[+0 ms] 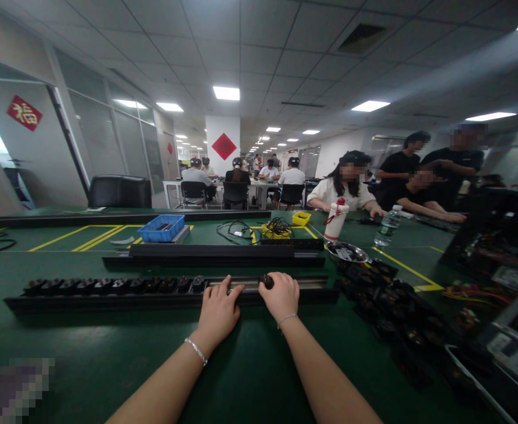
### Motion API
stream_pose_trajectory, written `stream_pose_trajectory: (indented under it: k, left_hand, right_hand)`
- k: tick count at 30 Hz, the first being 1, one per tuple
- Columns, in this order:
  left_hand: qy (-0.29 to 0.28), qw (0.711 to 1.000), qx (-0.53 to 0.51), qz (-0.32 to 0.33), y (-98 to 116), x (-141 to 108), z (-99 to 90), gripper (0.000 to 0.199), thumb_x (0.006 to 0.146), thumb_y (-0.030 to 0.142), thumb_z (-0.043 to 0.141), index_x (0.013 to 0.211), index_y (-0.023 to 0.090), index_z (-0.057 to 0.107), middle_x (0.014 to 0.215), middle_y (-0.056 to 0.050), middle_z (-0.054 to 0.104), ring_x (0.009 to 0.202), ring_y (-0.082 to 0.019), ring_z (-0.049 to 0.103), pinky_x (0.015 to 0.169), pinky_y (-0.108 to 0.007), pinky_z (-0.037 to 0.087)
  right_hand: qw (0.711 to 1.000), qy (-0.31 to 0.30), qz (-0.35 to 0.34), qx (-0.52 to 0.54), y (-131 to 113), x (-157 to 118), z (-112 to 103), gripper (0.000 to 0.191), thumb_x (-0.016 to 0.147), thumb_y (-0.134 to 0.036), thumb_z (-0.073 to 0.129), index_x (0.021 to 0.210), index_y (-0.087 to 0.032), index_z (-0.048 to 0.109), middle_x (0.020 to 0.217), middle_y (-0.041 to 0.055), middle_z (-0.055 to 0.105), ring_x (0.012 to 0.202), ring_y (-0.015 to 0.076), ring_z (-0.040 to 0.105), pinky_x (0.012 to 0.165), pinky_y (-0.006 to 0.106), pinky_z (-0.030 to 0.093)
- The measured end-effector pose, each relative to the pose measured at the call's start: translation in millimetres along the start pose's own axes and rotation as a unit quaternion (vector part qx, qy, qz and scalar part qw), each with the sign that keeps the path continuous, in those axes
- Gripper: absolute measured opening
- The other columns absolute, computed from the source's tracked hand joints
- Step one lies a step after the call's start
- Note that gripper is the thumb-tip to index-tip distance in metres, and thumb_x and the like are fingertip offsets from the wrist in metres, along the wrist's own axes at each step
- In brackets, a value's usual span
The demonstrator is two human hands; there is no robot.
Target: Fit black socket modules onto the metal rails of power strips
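Note:
A long black rail [152, 303] lies across the table in front of me. A row of small black modules [104, 287] sits in its left and middle stretch. My left hand [220, 303] rests on the rail just right of the last module, thumb and fingers apart. A little further right, my right hand [281, 294] pinches a small black module [266, 282] over the rail's channel. My right fingers partly cover this piece. A heap of loose black modules [391, 306] lies on the table to the right.
Behind the rail are more black rails [214, 254], a blue bin [162, 228], tangled black cable and a metal bowl [347, 252]. A white flask [336, 221] and a water bottle [387, 226] stand back right. Computer hardware [515, 335] occupies the right edge; people sit beyond.

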State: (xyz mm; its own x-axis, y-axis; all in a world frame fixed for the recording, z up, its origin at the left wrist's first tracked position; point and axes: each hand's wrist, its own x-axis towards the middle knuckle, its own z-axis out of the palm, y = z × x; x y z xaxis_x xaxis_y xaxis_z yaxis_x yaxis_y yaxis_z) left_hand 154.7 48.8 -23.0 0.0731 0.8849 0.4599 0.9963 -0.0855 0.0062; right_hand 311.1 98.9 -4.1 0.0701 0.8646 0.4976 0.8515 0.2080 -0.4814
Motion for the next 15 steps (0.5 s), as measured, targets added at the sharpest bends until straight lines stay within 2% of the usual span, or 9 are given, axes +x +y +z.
stream_pose_trajectory:
  k: [8,15]
  left_hand:
    - [0.0,1.0,0.002,0.001,-0.8,-0.3,0.6,0.047,0.073,0.025,0.053,0.119,0.035,0.048,0.134,-0.007,0.042,0.107,-0.024,0.047,0.095,-0.041,0.026]
    - [0.003,1.0,-0.001,0.0,-0.3,-0.1,0.1,0.047,0.073,0.025,0.053,0.119,0.034,0.048,0.134,-0.007,0.042,0.108,-0.024,0.047,0.095,-0.041,0.026]
  right_hand:
    - [0.999,-0.031,0.028,0.002,-2.1,2.8,-1.3,0.02,0.071,-0.035,0.051,0.084,-0.024,0.063,0.098,0.0031,0.064,0.102,0.0223,0.047,0.099,0.043,0.017]
    - [0.998,-0.047,0.039,-0.01,0.9,5.6,-7.6,0.019,0.071,-0.033,0.051,0.081,-0.023,0.063,0.093,0.0048,0.064,0.101,0.0224,0.048,0.097,0.043,0.018]
